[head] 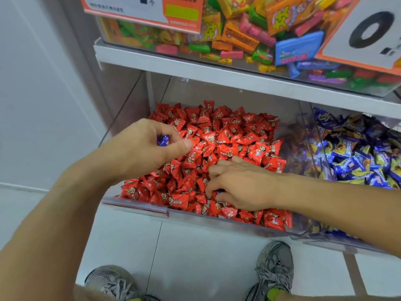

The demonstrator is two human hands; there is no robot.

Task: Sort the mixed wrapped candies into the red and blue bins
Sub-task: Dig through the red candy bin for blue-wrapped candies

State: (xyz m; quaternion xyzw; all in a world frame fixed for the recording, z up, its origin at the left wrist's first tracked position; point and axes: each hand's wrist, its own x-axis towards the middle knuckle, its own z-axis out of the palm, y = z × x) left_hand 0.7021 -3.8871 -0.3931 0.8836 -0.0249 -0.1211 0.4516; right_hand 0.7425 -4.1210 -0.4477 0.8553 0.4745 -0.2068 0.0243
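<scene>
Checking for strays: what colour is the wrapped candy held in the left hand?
Shiny blue-purple foil candy, pinched in the left hand; head view.

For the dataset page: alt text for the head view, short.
Over a clear bin of red candies, the left hand holds a blue candy while the right hand pinches another blue-wrapped piece among the red ones. A bin of blue candies sits to the right.

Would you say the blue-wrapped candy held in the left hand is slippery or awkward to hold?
Probably light: the left hand holds the blue-wrapped candy with fingertips alone. Its glossy wrapper looks slick, so the grip may slide. The crimped foil likely crumples rather than breaks.
</scene>
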